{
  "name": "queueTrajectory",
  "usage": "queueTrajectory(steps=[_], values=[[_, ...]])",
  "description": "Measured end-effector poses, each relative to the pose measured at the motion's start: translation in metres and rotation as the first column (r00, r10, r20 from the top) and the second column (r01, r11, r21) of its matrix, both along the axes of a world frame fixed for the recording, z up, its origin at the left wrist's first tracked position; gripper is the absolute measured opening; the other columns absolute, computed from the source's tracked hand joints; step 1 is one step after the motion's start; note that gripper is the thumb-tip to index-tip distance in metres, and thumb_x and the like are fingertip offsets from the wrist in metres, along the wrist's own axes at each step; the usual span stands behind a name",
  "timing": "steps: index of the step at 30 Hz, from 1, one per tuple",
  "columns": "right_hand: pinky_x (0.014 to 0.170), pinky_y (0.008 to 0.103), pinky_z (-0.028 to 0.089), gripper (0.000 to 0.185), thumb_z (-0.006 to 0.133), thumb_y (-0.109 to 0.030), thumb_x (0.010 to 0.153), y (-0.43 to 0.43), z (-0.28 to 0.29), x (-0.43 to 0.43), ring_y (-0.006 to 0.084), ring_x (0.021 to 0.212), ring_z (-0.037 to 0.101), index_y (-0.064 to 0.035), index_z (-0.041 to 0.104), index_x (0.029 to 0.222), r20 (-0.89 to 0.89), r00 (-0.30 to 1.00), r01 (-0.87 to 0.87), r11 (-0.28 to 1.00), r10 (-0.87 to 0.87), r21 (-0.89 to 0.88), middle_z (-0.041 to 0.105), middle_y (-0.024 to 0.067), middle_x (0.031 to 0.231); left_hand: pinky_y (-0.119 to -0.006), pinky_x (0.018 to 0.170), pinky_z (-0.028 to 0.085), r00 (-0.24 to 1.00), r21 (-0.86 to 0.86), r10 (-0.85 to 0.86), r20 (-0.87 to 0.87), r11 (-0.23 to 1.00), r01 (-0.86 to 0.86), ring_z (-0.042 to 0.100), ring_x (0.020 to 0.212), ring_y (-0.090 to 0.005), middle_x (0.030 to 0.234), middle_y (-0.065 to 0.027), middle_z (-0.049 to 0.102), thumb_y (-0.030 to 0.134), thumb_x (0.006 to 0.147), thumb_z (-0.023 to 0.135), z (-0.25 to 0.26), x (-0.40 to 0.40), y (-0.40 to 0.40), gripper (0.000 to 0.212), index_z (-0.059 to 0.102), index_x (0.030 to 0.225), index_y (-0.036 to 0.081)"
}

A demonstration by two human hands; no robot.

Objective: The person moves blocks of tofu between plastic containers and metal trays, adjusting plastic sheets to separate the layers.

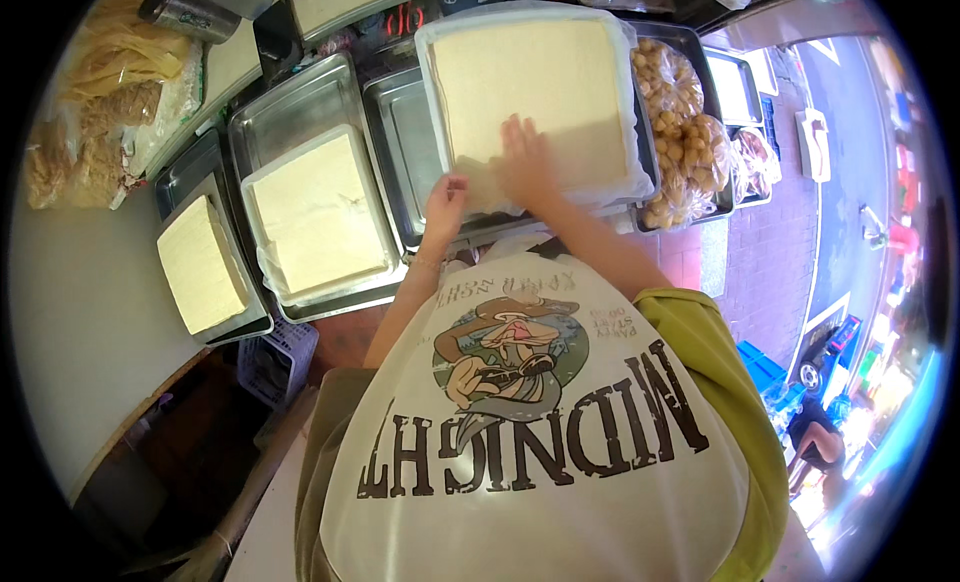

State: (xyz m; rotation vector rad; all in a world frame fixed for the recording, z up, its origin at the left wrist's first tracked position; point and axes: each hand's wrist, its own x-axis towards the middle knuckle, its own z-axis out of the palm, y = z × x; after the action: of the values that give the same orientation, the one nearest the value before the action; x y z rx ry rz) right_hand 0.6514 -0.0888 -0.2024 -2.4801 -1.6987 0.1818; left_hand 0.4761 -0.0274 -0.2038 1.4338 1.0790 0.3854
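A large pale slab of what looks like tofu [536,79] lies on white cloth [634,117], its edges sticking out over a metal tray. Over the slab's near part is my right hand [529,158], blurred, with its fingers stretched out and nothing held. Whether its palm rests on the surface cannot be made out. My left hand [448,199] is at the slab's near left corner with curled fingers; whether they pinch the cloth is unclear. To the left, a smaller pale slab [319,211] sits on cloth in a metal tray [285,109]. Another cut slab [201,263] lies on a tray at far left.
An empty-looking metal tray [405,132] is partly under the large slab. Plastic bags of round golden puffs [679,143] fill a tray on the right. Bagged goods [112,94] stand at upper left. A plastic crate [277,361] is below. A person [817,439] is at lower right.
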Motion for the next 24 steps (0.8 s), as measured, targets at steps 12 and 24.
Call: queueTrajectory(steps=[12,24], values=[[0.107,0.0505,0.019,0.061,0.054,-0.026,0.082,-0.024,-0.012,-0.007,0.0407,0.133,0.02,-0.008,0.033,0.136,-0.248,0.939,0.296,0.93,-0.24,0.218,0.018,0.0256,0.144,-0.027,0.075,0.045,0.996,-0.027,-0.016,0.092,0.999,0.019,0.055,0.083,-0.0154,0.092,-0.007,0.058,-0.001,0.079,0.045,0.007,-0.009,0.011,0.024,0.055,0.101,0.001],[0.096,0.0447,0.034,0.054,0.061,-0.026,0.075,-0.033,0.009,-0.042,0.0314,0.115,0.041,0.0011,0.048,0.119,-0.383,0.917,0.159,0.982,-0.11,0.099,0.04,0.0173,0.129,-0.028,0.076,0.045,0.982,0.135,-0.187,-0.025,0.973,0.189,0.056,0.084,-0.0157,0.092,-0.0072,0.061,0.005,0.083,0.048,0.015,-0.001,-0.004,0.021,0.056,0.102,0.002]])
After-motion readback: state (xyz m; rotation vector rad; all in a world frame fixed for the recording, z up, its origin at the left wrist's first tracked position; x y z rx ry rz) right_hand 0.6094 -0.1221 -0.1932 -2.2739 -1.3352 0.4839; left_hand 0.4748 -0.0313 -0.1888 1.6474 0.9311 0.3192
